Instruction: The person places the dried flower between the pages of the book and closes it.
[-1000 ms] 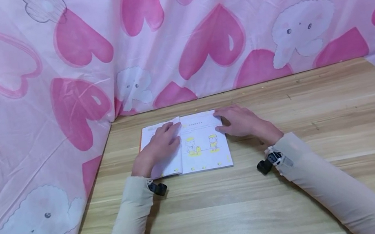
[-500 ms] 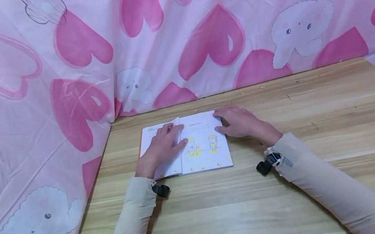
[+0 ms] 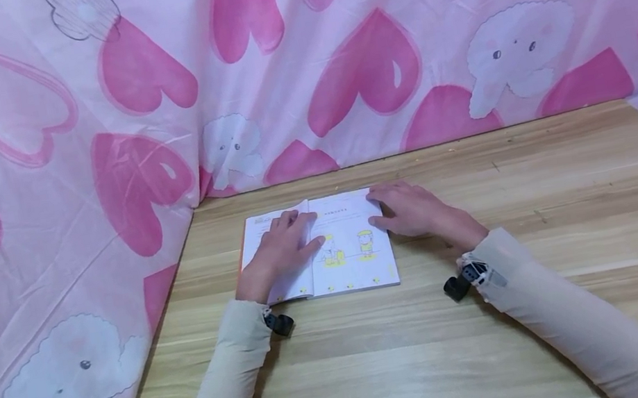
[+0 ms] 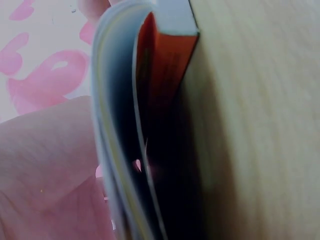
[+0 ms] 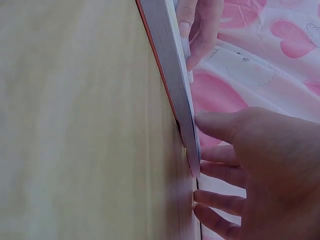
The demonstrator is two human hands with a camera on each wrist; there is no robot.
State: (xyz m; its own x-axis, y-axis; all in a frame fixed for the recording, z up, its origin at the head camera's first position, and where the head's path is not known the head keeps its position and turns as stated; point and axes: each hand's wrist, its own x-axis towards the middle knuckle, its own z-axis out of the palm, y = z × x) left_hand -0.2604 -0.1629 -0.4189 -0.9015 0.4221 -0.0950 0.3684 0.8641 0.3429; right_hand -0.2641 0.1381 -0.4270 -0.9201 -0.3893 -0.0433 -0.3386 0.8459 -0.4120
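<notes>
An open book (image 3: 357,273) with yellow cartoon figures lies on the wooden table. My left hand (image 3: 281,247) rests over its left page, thumb and fingertips reaching across the fold onto the right page. From the left wrist, the left-hand leaves (image 4: 117,145) bow up above an orange spine (image 4: 172,60), with that hand lying on top. At the right page's outer edge, my right hand (image 3: 409,207) touches the paper with thumb and fingertips. The right wrist view shows its thumb on the top page beside the thick page block (image 5: 172,65), fingers loosely extended.
The wooden table (image 3: 373,373) spreads out in front of the book and to its right. A pink cloth (image 3: 372,63) with hearts and white animals hangs along the back and left sides. Each sleeve cuff carries a small black camera (image 3: 279,324).
My left hand has slid a little right, its thumb and fingertips now past the fold onto the right page. The right hand stays at the page edge. The whole view shifts slightly.
</notes>
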